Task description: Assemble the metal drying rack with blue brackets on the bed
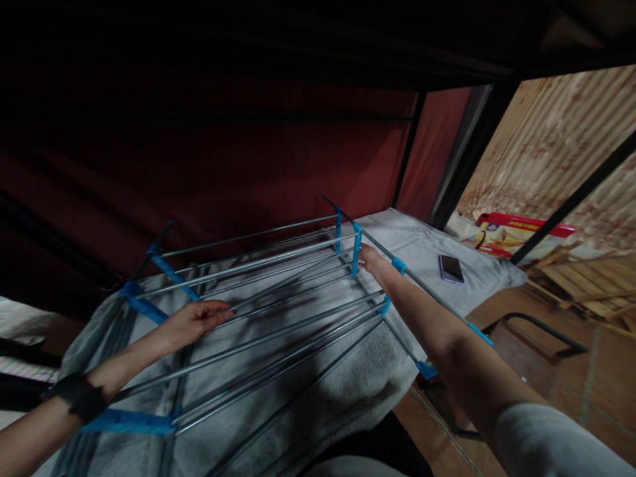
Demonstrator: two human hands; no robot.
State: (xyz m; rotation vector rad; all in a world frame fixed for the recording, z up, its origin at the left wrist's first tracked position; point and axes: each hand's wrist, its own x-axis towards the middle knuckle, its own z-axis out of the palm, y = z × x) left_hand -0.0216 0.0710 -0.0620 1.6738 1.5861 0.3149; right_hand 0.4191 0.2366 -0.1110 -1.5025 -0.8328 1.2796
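A rack (278,334) of grey metal rods joined by blue plastic brackets lies across the grey cloth in front of me. My left hand (203,319), with a dark band on its wrist, pinches one thin metal rod (278,288) near its left end. That rod slants up to the right across the rack's middle. At the right end, my right hand (368,257) is closed at an upright blue bracket (356,248), its fingers partly hidden behind it. A second row of blue brackets (169,275) stands at the left end.
A phone (451,269) lies on the grey cloth (387,228) at the right. Dark red panels (248,165) and a black frame post (470,156) stand behind. Wooden slats (589,285), a red and yellow box (527,232) and a dark metal frame (541,331) are beyond on the right.
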